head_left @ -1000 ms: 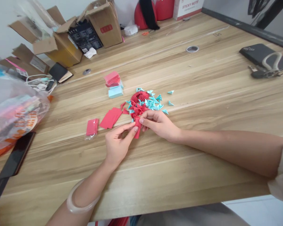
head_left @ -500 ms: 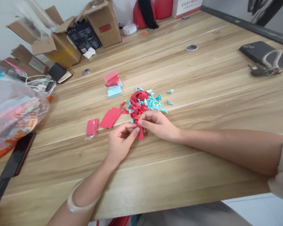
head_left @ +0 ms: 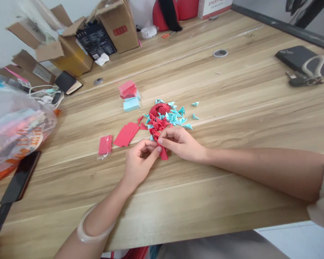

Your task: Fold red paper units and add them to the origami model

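A narrow red paper strip (head_left: 164, 154) is pinched between my two hands, its lower end sticking out toward me. My left hand (head_left: 140, 160) grips it from the left with thumb and fingers. From the right, my right hand (head_left: 180, 144) pinches its upper part; the fingers hide some of the paper. Just beyond lie folded red paper pieces (head_left: 158, 124) and light-blue folded triangles (head_left: 175, 118). A ring of joined red pieces (head_left: 160, 109) sits behind them. Flat red paper slips (head_left: 126, 134) are fanned out left of the pile.
A wrapped red paper pack (head_left: 105, 145) lies at left, and stacked red and blue paper packs (head_left: 131, 104) farther back. Cardboard boxes (head_left: 118, 28), a plastic bag (head_left: 18, 126) and a phone (head_left: 21, 176) line the left side. A black case (head_left: 299, 59) with keys is at right.
The free end of the red paper strip has swung slightly to the right, and my left hand has shifted a little right with it. My right hand has barely moved.
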{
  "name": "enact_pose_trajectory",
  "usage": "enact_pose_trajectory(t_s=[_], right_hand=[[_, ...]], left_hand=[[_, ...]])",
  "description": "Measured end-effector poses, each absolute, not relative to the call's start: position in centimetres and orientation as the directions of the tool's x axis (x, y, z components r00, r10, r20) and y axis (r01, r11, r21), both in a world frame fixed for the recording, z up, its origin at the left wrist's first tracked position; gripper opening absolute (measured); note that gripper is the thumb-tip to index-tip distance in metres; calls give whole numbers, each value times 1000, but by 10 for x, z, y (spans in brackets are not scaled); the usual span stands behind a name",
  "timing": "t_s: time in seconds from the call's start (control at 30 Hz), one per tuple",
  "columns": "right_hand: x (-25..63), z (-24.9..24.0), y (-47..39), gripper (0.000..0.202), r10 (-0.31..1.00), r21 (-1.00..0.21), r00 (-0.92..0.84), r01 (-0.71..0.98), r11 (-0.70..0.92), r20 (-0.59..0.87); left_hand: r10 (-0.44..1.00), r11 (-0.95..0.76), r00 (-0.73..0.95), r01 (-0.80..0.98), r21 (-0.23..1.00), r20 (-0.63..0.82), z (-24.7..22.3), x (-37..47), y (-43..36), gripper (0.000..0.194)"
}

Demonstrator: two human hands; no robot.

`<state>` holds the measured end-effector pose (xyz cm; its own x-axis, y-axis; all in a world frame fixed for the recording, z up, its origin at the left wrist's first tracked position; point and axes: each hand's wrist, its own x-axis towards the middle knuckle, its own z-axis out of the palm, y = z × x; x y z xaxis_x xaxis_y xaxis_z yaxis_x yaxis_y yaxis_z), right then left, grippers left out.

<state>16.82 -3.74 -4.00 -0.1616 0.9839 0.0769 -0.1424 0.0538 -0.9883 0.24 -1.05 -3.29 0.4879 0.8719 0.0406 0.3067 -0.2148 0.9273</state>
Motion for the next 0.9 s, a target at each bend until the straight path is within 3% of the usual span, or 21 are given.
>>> enact_pose_trajectory(t_s=[0.27,0.9], right_hand=[[168,-42,-39,14,974,-993,-195,-35,114,119],[167,-45,-39,13,971,-990,-199,23,140,133]], left_hand=[[795,-412,601,443,796,77,-30,2,-12,25],[786,-446,612,463,766,88,-29,3,-11,25]])
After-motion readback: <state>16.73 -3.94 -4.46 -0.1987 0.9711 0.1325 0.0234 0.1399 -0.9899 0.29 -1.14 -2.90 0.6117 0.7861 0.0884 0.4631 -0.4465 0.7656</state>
